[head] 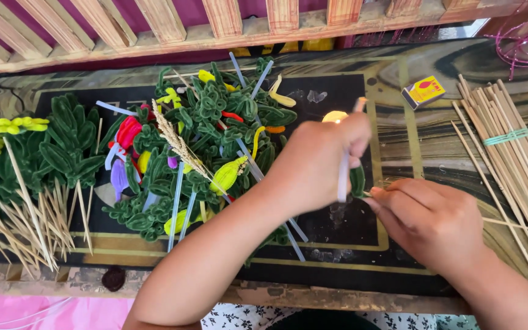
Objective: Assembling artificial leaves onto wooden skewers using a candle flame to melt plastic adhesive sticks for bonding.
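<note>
Right now, label by label:

Left hand: the left hand (322, 162) is clenched round a pale straw (343, 177), pinching it near its upper end.

Straw axis: nearly upright in the picture, running from the fingers down toward the person; its lower end hangs free over the dark board (337, 244).

Right hand: the right hand (429, 220) has its fingertips closed on a small green leaf piece (358, 182) and a thin stick (508, 223) that runs off to the right.

Key relation: the leaf piece sits just beside the straw, on its right, between the two hands; stick and straw lie roughly crosswise.

Nearer hand: both touch the work; the right is closer to the leaf, the left to the straw.

Candle: a small flame (335, 116) burns just behind the left hand's knuckles.

Around: a heap of green leaves (209, 122) to the left, bundled sticks (508, 134) to the right, a matchbox (423, 91) beyond.
</note>
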